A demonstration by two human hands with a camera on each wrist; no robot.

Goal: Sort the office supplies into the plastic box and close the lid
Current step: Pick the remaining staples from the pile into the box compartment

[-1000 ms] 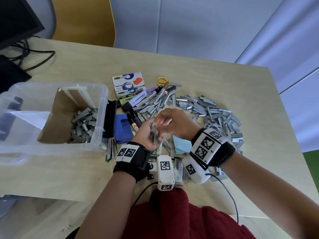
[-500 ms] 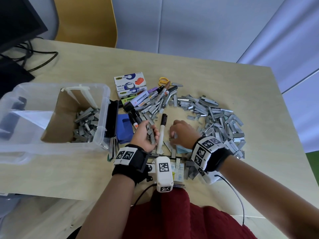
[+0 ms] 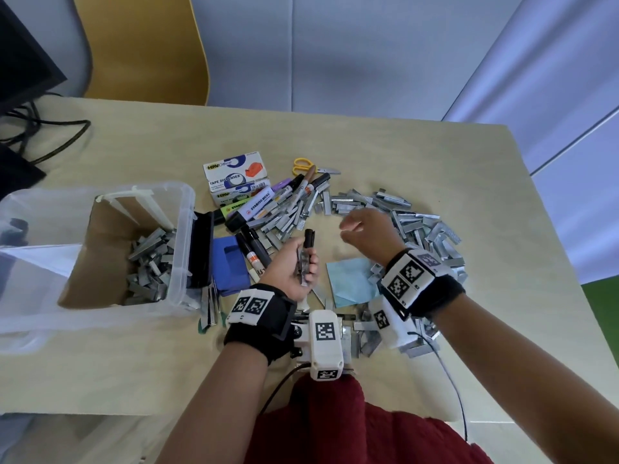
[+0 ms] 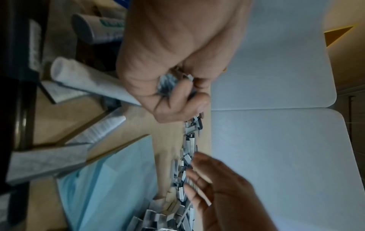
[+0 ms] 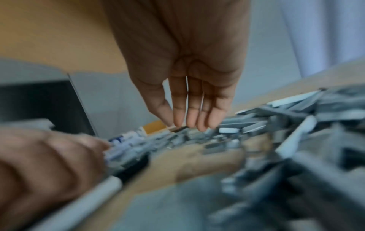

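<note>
A clear plastic box (image 3: pixel 182 236) stands open at the left with staple strips (image 3: pixel 150 262) in its bottom. My left hand (image 3: pixel 306 259) grips a bundle of staple strips (image 4: pixel 168 84) at the table's middle. A black-capped marker (image 3: pixel 308 237) lies along that hand; I cannot tell whether it is held. My right hand (image 3: pixel 348 231) hovers with relaxed fingers and holds nothing, just left of the big staple pile (image 3: pixel 418 229). In the right wrist view its fingers (image 5: pixel 189 109) hang straight above the staples.
Markers and highlighters (image 3: pixel 254 209), two tape dispenser cartons (image 3: pixel 234 175) and yellow scissors (image 3: pixel 301 164) lie behind the hands. Light blue paper (image 3: pixel 351 283) lies near me, a dark blue block (image 3: pixel 231 262) and a black item (image 3: pixel 202 249) beside the box. Cables (image 3: pixel 50 128) trail far left.
The right hand left the left hand, dipped to the table by the blue paper, then rose and moved back toward the staple pile. The left hand kept its staples.
</note>
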